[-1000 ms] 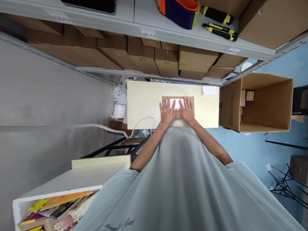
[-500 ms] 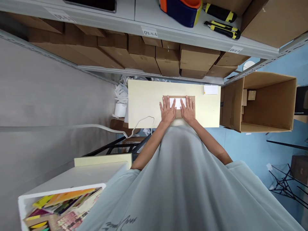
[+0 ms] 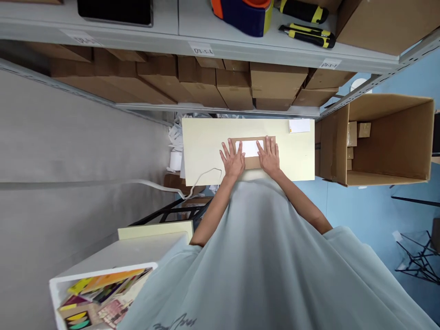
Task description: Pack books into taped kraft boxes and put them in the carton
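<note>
A flat brown cardboard piece [image 3: 252, 163] lies on the cream tabletop [image 3: 202, 151], with a white label [image 3: 250, 148] on its upper face. My left hand [image 3: 233, 161] rests spread over its left side, one fingertip at the label's left edge. On the right side, my right hand [image 3: 269, 158] lies with fingers extended, the index finger touching the label's right end. Neither hand grips anything. A small white stack of paper [image 3: 299, 126] sits at the table's back right.
A shelf [image 3: 240, 43] with cardboard boxes, utility knives [image 3: 307, 35] and a tape dispenser [image 3: 242, 16] spans above the table. To the right stands a large open carton [image 3: 392, 146] holding small boxes. A white cable [image 3: 154, 184] hangs at the left.
My left hand has shifted left, away from my right hand, uncovering more of the label's left part. The view has moved slightly.
</note>
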A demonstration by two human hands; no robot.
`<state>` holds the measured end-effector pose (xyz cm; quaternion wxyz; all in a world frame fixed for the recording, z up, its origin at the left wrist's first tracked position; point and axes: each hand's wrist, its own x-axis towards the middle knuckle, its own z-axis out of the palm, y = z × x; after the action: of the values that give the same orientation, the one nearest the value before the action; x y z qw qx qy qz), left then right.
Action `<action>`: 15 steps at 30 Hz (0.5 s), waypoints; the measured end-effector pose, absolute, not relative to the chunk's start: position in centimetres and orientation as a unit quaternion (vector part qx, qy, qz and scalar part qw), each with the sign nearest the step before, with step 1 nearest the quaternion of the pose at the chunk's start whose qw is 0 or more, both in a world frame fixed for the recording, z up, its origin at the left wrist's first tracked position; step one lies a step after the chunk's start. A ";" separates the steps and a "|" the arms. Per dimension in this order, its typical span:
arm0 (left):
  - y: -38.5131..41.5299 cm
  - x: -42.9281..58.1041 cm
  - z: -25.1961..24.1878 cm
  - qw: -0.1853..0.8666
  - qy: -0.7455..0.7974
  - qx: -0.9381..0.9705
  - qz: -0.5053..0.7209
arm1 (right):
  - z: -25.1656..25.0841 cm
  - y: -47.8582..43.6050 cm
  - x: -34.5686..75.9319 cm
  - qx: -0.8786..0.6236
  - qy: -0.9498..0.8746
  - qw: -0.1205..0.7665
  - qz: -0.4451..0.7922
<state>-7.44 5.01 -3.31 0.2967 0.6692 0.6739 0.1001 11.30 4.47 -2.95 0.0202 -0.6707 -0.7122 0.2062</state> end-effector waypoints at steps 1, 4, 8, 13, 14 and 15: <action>4.9 -7.9 -3.4 0.295 0.683 0.661 0.095 | -3.0 4.4 11.9 -0.677 -0.706 0.023 0.207; 4.1 -10.0 -3.8 0.297 0.725 0.616 0.082 | -3.4 3.3 15.0 -0.709 -0.668 0.045 0.223; 2.1 -12.0 -4.3 0.361 0.761 0.530 0.101 | -4.5 0.1 19.3 -0.724 -0.594 0.115 0.331; 0.2 -11.0 -4.4 0.478 0.774 0.388 0.146 | -5.7 -2.8 19.8 -0.669 -0.550 0.148 0.477; 0.1 -10.6 -4.3 0.483 0.773 0.380 0.159 | -5.7 -2.9 19.6 -0.663 -0.551 0.154 0.483; 0.0 -10.2 -4.1 0.483 0.771 0.377 0.174 | -5.5 -2.8 19.5 -0.661 -0.551 0.164 0.482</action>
<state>-10.15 0.04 -4.13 0.4829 0.3772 0.7708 0.1744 19.54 -2.82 -5.46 0.1641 -0.6613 -0.5513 0.4815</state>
